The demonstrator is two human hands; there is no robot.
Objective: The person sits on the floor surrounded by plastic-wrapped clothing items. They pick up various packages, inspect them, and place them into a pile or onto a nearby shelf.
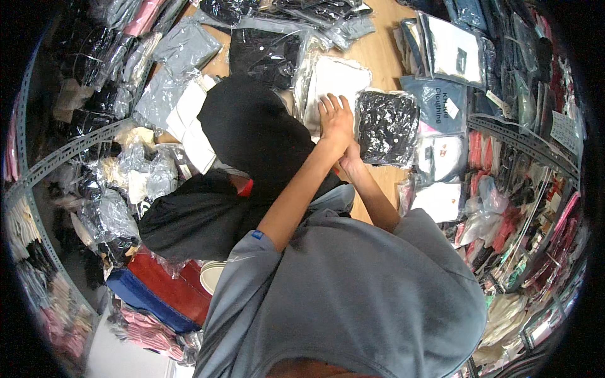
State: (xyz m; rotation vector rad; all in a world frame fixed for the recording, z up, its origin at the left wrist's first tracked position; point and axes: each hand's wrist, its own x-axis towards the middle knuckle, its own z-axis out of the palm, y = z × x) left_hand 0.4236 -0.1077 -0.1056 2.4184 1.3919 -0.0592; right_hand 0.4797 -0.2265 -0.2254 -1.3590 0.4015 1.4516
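My left hand [336, 118] lies palm down, fingers spread, on the lower part of a white folded garment in clear plastic [338, 78]. Just below it, my right hand [350, 153] is partly hidden by my left wrist; its fingers are out of sight. To the right lies a black folded garment in a clear bag [388, 127]. A large black cloth garment [255, 137] spreads to the left of my hands, beside my left forearm. Behind it sits another bagged black garment [264, 52].
Wooden floor [385, 42] shows between the packets. Blue-grey packaging [437, 104] and bagged white garments [437, 201] lie at the right. Metal shelving [524, 141] packed with bagged clothes curves along both sides. Red folded fabric [165, 283] lies at the lower left.
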